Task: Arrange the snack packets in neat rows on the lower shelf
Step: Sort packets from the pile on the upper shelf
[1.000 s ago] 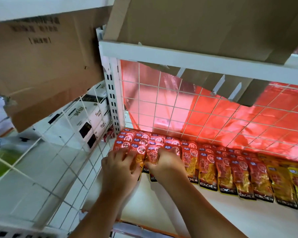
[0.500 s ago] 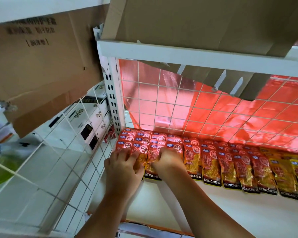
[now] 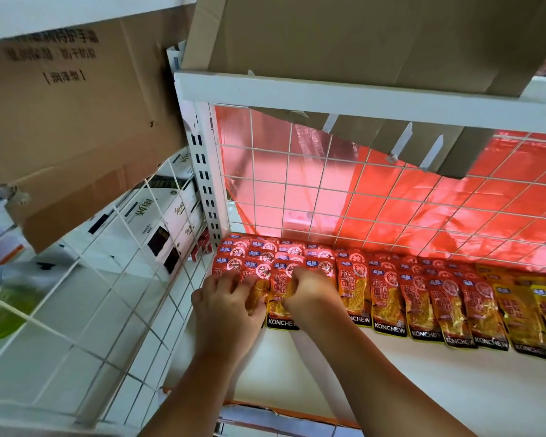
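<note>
Red-and-yellow snack packets (image 3: 388,298) lie overlapped in rows along the white lower shelf's (image 3: 423,389) back.

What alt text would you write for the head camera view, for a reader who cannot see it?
A left hand and a right hand grip red KONCHEW snack packets at the left end of overlapping rows on a white shelf. A white wire grid stands behind them.
</note>
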A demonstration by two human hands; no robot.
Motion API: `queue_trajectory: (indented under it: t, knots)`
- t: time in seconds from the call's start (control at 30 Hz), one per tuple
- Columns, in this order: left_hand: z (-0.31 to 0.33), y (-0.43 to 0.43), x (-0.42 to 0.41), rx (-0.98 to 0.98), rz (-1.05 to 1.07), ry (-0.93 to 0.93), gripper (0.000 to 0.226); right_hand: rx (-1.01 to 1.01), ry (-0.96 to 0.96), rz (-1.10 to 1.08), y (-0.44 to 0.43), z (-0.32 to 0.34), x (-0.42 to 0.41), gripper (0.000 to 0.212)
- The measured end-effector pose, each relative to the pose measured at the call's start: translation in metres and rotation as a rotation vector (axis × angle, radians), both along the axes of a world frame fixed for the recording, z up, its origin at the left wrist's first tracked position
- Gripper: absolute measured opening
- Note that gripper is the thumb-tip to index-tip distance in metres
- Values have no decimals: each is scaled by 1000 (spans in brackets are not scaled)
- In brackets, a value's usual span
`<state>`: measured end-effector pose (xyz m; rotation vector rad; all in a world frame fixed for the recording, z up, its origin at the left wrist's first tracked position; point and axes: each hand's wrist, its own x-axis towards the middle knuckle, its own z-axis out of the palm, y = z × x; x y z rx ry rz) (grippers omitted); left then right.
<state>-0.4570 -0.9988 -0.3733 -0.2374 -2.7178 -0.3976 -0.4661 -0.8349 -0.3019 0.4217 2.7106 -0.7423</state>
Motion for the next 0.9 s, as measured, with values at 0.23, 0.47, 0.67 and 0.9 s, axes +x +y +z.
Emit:
queue_trajectory:
  t: [0.23,0.47,0.67,0.9]
  knots:
    - [-2,-1,0,-13,8,1,45,166,373,253,3,4,16,51]
    - [-1,1,0,-2,11,22,42,213,263,416,0,3,14,52]
    - [-3,0,0,-1,5,24,40,176,287,395,1,-3,14,48]
    - [-3,0,-1,2,7,26,39,163,290,389,3,-5,12,51]
